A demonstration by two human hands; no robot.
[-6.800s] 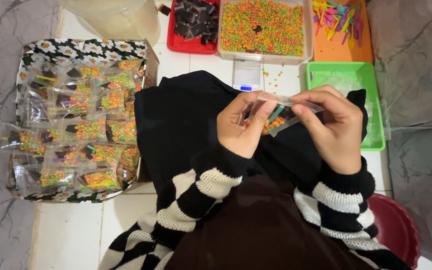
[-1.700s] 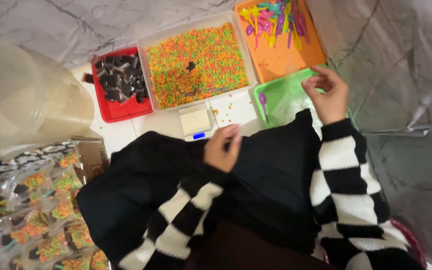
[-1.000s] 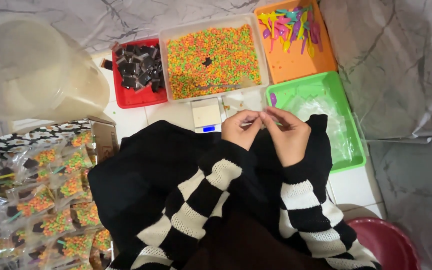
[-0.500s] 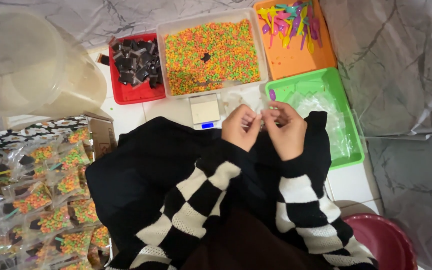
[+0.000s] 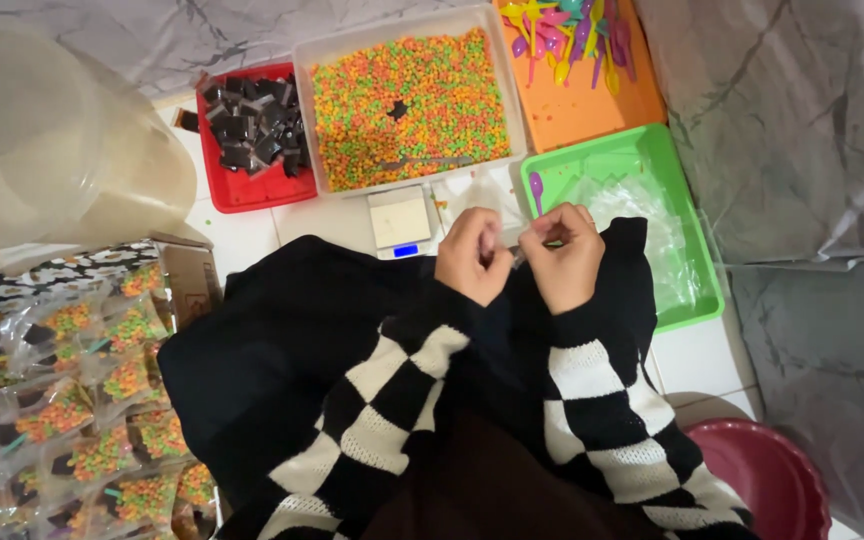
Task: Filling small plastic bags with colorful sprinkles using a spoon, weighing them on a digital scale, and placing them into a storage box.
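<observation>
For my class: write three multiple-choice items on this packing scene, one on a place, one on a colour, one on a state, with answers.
1. Where is the small scale?
A. in front of the clear tub of coloured bits
B. inside the green tray
C. on the box of filled bags

2. What colour is the tray with the dark pieces?
A. blue
B. red
C. yellow

3. How are the left hand and right hand?
A. far apart
B. flat on the floor
C. close together, pinching a small clear bag

A, it sits just below the tub; B, red rim shows; C, fingertips meet.

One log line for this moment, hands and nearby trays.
left hand + right hand: pinching clear bag | scale: ahead | green tray: right | cereal tray: beyond
</observation>
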